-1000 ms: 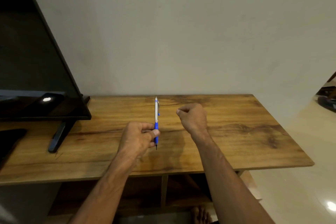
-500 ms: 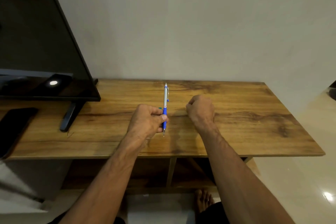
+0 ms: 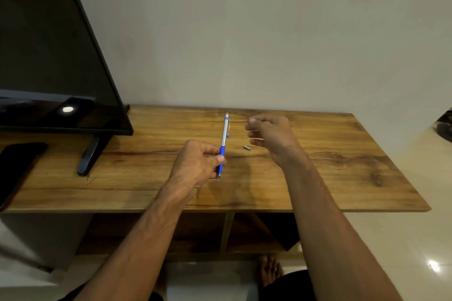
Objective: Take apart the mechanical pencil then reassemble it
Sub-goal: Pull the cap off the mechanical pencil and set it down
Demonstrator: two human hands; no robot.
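Head view: left hand (image 3: pixel 198 164) grips the mechanical pencil (image 3: pixel 223 146) upright; right hand (image 3: pixel 271 135), fingers (image 3: pixel 254 134) spread, hovers above a small metal cap (image 3: pixel 247 147) on the worktop (image 3: pixel 330 166).

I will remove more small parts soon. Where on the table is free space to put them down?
The wooden table is bare right of the right hand, to its right edge. The front strip is also free. The small metal cap lies near the pencil. The left end is crowded: TV stand, phone.

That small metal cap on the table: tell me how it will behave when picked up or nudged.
The cap looks like a tiny cylinder lying on its side, so a nudge would probably roll it. Its shiny, metallic-looking surface may slip when pinched. It is probably very light, being so much smaller than the pencil.
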